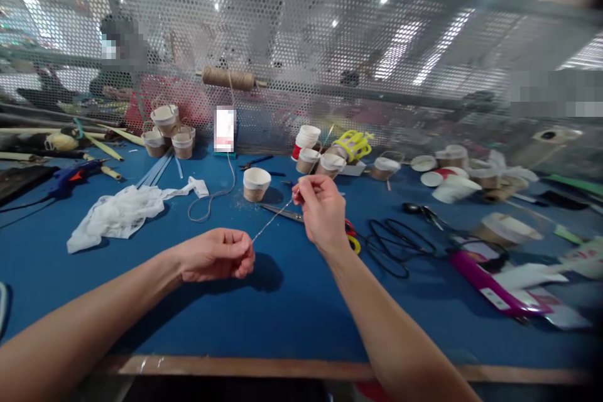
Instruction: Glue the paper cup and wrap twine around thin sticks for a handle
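Between my two hands a thin, pale twisted string (273, 218) runs taut on a slant above the blue table. My left hand (219, 254) pinches its lower end, and my right hand (323, 207) pinches the upper end, farther from me. Just beyond the string stands a small paper cup (257, 184) with a brown-wrapped lower part and a white rim. A pair of scissors (282, 213) lies under the string and my right hand, its red and yellow handles partly hidden behind my right wrist.
White cloth (120, 213) lies crumpled at left, near a blue glue gun (70, 179). Several wrapped cups (164, 116) stand along the perforated metal screen (292, 44), where a twine spool (228, 78) hangs. Right are a black cable (400, 248) and a purple tool (490, 282).
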{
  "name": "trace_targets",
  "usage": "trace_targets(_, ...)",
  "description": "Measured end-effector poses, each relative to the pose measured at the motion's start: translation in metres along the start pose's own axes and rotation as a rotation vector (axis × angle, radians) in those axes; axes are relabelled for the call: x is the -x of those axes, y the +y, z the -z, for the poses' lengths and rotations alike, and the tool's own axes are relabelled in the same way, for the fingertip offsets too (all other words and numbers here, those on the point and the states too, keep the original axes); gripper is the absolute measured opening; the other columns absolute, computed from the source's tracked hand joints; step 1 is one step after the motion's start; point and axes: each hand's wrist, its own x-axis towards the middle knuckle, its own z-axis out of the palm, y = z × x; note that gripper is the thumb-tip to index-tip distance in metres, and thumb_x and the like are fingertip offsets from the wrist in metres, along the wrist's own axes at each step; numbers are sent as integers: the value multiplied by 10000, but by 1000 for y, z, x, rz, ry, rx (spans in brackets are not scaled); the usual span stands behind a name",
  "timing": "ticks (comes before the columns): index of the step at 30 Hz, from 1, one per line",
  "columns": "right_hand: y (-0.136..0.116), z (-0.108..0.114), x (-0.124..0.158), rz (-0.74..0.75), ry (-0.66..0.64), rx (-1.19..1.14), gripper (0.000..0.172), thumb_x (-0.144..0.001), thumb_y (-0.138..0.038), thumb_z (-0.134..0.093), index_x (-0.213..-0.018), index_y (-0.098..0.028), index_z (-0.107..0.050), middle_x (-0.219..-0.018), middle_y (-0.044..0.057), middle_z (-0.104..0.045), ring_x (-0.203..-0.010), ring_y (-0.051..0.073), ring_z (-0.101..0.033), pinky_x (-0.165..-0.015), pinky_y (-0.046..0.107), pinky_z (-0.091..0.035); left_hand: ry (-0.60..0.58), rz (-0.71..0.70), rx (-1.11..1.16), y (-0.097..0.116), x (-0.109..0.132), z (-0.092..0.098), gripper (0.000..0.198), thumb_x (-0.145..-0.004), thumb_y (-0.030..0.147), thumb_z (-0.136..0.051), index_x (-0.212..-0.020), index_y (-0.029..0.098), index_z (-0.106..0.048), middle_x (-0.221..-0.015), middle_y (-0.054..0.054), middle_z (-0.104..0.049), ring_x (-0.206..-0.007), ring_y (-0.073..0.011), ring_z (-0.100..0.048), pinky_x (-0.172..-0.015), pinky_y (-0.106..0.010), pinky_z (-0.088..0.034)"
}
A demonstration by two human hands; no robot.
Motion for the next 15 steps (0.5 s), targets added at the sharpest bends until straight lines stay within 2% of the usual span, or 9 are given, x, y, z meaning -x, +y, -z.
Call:
trace_targets(2,-3,-1,3,27,-26,72,70,-760,-236,-574,-736,-183,-534,-606,-28,-586,-505,73,-509,-485,226,-418,131,2,-325,0,-1,-1,280,-692,365,-646,-622,154,-476,-566,18,-485,-543,-97,-424,-553,-234,-307)
trace_targets(4,-7,-3,5,56,-50,164,75,-770,-237,-566,-732,-183,-531,-614,-22,-588,-516,78,-516,-499,234,-430,384,-84,-782,0,-2,-1,205,-715,286,-606,-606,168,-479,-567,12,-471,-551,-118,-411,-563,-253,-301)
trace_targets(6,-10,-4,8,73,-59,237,76,-777,-236,-556,-732,-183,-527,-624,-16,-588,-529,83,-526,-518,243,-443,623,-238,-1159,0,-3,1,169,-713,203,-577,-582,179,-475,-598,-7,-477,-601,-149,-437,-608,-276,-314)
trace_targets(8,-10,-4,8,80,-43,261,74,-781,-234,-550,-734,-184,-524,-627,-13,-587,-532,84,-529,-525,248,-449,731,-345,-1302,1,-3,2,156,-701,163,-570,-578,182,-477,-639,-25,-501,-649,-168,-461,-646,-290,-326)
trace_targets(9,-10,-4,8,82,-30,254,72,-782,-236,-548,-738,-185,-524,-627,-13,-587,-530,84,-528,-523,247,-449,719,-339,-1277,1,-3,1,140,-701,169,-573,-591,181,-488,-643,-25,-512,-644,-166,-465,-641,-289,-331)
trace_targets(11,-7,-2,5,88,-4,217,71,-784,-241,-549,-746,-186,-524,-629,-13,-586,-526,83,-527,-514,243,-445,609,-242,-1041,2,-3,0,124,-704,217,-594,-622,174,-511,-625,-16,-534,-601,-144,-466,-609,-275,-342)
trace_targets(15,-3,2,-1,83,26,131,88,-780,-257,-558,-737,-191,-519,-626,-22,-584,-516,79,-521,-497,235,-436,266,-23,-236,5,-1,0,253,-712,375,-623,-677,140,-536,-626,-23,-586,-569,-116,-518,-591,-252,-373)
